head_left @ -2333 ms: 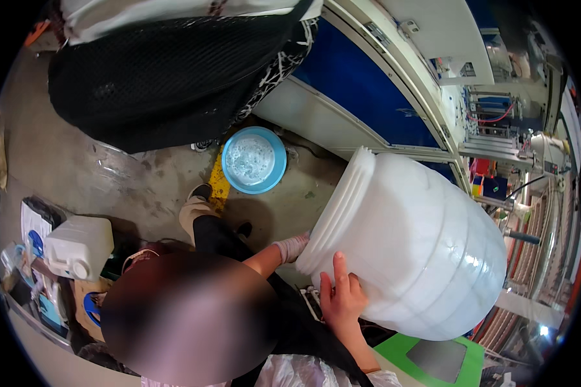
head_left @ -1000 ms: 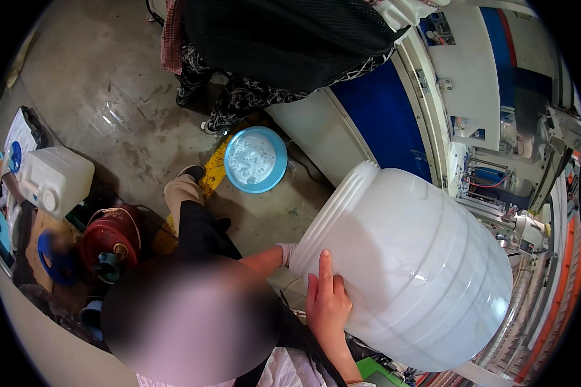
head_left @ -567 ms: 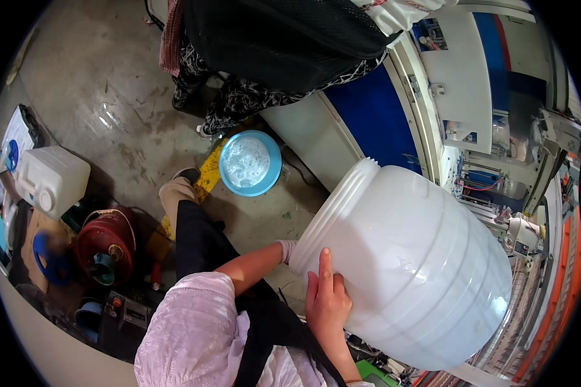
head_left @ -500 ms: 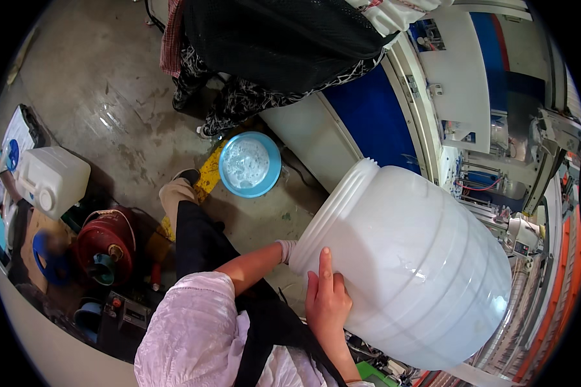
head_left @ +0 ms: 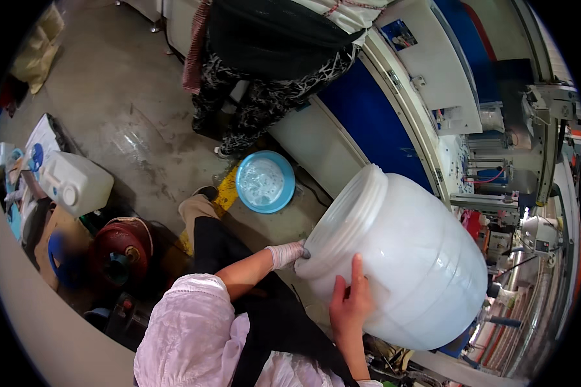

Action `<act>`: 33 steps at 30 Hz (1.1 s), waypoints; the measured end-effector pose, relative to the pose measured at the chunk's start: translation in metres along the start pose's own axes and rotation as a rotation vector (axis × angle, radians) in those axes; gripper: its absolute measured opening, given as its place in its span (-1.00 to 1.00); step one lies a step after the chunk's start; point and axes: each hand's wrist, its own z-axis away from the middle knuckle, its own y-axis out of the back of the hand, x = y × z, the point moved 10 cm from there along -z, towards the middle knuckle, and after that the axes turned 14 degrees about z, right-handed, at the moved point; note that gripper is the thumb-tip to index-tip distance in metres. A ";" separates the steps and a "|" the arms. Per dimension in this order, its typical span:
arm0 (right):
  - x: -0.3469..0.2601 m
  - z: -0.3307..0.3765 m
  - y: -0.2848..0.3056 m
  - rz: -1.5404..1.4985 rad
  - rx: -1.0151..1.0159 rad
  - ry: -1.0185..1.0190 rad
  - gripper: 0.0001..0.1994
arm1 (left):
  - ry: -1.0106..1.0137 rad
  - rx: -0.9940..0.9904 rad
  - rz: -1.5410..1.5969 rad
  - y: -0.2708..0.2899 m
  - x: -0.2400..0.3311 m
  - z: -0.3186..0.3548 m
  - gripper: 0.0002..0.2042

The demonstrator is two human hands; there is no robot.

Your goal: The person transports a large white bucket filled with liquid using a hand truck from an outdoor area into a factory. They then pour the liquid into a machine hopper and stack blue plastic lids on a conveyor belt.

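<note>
My right hand (head_left: 352, 302) lies spread against the white barrel (head_left: 426, 264); my left hand (head_left: 287, 254) touches its rim (head_left: 369, 208), grip I cannot tell

The white barrel (head_left: 426, 258) blocked the space right of the right fingers (head_left: 357, 268). Ahead of the left fingers (head_left: 305, 253), bare floor (head_left: 294, 222) gave passage to the blue basin (head_left: 288, 184); farther ahead, the pale cabinet panel (head_left: 319, 145) barred the way.

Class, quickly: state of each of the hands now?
Left hand: at the rim of the white barrel; grip cannot be told.
Right hand: open, against the barrel's side.
</note>
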 end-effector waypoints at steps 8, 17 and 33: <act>0.062 0.028 -0.055 -0.689 -0.115 -0.447 -0.47 | -0.170 0.291 0.047 0.051 0.023 0.088 -0.41; -0.010 0.049 -0.187 -1.152 -0.354 -0.476 -0.43 | -0.585 0.919 -0.265 0.206 0.078 0.222 -0.44; -0.367 -0.092 -0.249 -1.191 -0.908 -0.217 -0.24 | -1.103 1.628 -0.318 0.221 0.206 0.566 -0.20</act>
